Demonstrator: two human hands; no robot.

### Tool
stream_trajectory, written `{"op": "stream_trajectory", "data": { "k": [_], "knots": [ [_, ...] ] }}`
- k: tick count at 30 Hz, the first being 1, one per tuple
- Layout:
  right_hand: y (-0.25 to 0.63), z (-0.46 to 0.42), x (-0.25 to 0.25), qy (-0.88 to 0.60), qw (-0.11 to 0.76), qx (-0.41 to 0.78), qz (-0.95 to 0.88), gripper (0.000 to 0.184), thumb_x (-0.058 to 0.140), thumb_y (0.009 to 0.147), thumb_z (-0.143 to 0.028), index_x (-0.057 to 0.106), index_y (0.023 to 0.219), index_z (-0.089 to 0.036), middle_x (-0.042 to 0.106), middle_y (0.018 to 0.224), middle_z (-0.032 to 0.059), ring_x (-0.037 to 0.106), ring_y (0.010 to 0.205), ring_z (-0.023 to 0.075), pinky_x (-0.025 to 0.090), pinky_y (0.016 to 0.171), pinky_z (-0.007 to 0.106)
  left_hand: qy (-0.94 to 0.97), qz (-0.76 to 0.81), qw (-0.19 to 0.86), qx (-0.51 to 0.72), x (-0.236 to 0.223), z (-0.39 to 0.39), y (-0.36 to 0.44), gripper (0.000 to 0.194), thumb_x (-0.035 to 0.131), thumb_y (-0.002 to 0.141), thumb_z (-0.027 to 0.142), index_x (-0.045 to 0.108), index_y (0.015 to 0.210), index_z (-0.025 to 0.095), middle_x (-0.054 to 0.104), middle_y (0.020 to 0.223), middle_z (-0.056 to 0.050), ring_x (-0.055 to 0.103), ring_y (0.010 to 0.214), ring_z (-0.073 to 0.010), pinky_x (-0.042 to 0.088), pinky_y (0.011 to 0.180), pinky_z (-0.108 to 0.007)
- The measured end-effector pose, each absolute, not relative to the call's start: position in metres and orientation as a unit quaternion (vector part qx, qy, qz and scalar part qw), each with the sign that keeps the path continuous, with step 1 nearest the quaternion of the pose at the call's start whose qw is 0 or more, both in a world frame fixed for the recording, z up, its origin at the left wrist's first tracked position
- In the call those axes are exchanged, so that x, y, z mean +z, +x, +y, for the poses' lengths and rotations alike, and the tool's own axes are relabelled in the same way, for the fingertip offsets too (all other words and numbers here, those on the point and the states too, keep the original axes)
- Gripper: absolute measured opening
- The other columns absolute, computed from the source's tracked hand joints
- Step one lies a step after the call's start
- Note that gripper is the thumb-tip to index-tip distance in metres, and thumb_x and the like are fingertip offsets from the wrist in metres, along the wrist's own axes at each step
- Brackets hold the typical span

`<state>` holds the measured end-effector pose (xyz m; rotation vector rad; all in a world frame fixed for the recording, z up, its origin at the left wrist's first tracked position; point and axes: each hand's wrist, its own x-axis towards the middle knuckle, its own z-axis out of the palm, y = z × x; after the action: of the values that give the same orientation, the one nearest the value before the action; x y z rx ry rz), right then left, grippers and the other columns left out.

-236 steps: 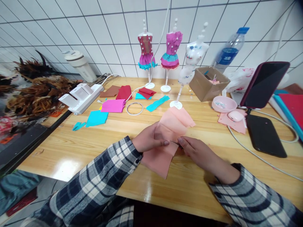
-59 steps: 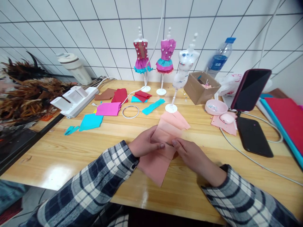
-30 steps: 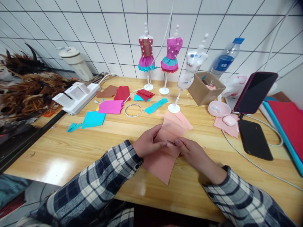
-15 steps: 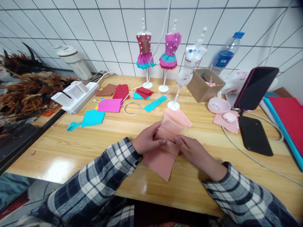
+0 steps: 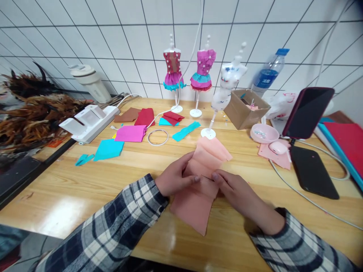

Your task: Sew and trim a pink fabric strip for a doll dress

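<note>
Both hands hold a folded piece of pink crepe paper point(image 5: 194, 211) just above the table, below a bare mannequin stand. My left hand point(image 5: 177, 175) grips its left edge, thumb on top and fingers underneath. On the right edge, my right hand point(image 5: 232, 185) pinches it between thumb and fingers. A short thin dark line point(image 5: 207, 177) runs across the paper between the thumbs; whether it is a slit or a slim tool I cannot tell. Behind the paper stands a white mannequin point(image 5: 231, 77) dotted with coloured bits.
Two small mannequins in paper dresses point(image 5: 173, 71) point(image 5: 204, 71) stand by the wall. Turquoise point(image 5: 109, 150), magenta point(image 5: 131, 133) and red paper point(image 5: 144, 116) lie left, near a ring point(image 5: 158, 137) and power strip point(image 5: 96, 122). Rightward are a cardboard box point(image 5: 241, 109), pink bowl point(image 5: 264, 133) and phone point(image 5: 314, 172).
The whole scene sits slightly lower as the head view tilts up. Both hands keep their grip on the pink paper, and the thumbs stay near the dark line.
</note>
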<state>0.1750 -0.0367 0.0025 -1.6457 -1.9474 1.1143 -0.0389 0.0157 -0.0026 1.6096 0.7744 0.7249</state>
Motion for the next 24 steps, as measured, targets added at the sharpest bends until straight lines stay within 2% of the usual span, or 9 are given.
{"op": "stream_trajectory", "data": {
  "k": [10, 16, 24],
  "knots": [
    [0.174, -0.038, 0.003, -0.574, 0.177, 0.379, -0.704, 0.046, 0.024, 0.100, -0.053, 0.046, 0.073, -0.023, 0.056, 0.068, -0.0005, 0.050, 0.065, 0.0174, 0.031, 0.060, 0.028, 0.717, 0.332, 0.535, 0.301, -0.002, 0.016, -0.038, 0.073, 0.074, 0.077, 0.030, 0.044, 0.142, 0.016, 0.049, 0.145, -0.013, 0.044, 0.135, -0.0324, 0.034, 0.114, -0.048],
    [0.173, -0.038, 0.002, -0.572, 0.176, 0.383, -0.704, 0.047, 0.023, 0.100, -0.053, 0.045, 0.071, -0.023, 0.055, 0.067, -0.0007, 0.050, 0.064, 0.0170, 0.031, 0.060, 0.028, 0.717, 0.346, 0.525, 0.300, -0.011, 0.014, -0.039, 0.080, 0.075, 0.076, 0.032, 0.038, 0.146, 0.018, 0.040, 0.152, -0.014, 0.034, 0.141, -0.0342, 0.025, 0.118, -0.052],
    [0.182, -0.035, 0.008, -0.589, 0.174, 0.366, -0.699, 0.046, 0.025, 0.099, -0.054, 0.049, 0.074, -0.023, 0.058, 0.071, 0.0005, 0.052, 0.069, 0.0183, 0.034, 0.063, 0.030, 0.649, 0.301, 0.602, 0.353, -0.008, 0.014, -0.036, 0.084, 0.075, 0.077, 0.024, 0.033, 0.149, 0.024, 0.035, 0.155, -0.011, 0.036, 0.141, -0.0321, 0.033, 0.115, -0.048]
  ]
}}
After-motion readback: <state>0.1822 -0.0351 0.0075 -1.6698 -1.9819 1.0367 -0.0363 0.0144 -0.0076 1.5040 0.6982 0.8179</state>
